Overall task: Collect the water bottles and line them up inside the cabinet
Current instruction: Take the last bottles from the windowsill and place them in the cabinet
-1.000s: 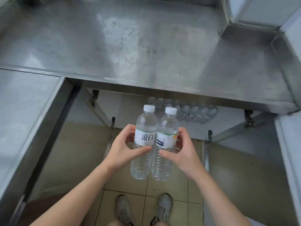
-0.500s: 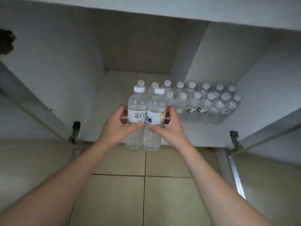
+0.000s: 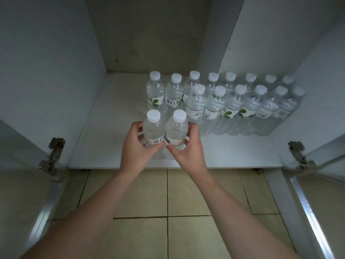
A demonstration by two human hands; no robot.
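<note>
Two clear water bottles with white caps stand upright side by side over the front part of the white cabinet floor. My left hand grips the left bottle, and my right hand grips the right bottle. Whether their bases touch the floor is hidden by my hands. Behind them and to the right, several more bottles stand in two rows; the back row reaches further left than the front row.
The cabinet's left wall and right wall close in the space. Metal hinges sit at both front corners, with open doors beyond them. Beige floor tiles lie below the cabinet edge.
The view dropped from the steel counter down into the cabinet. Both hands carried the two bottles forward and down, inside, in front of the left end of the rows.
</note>
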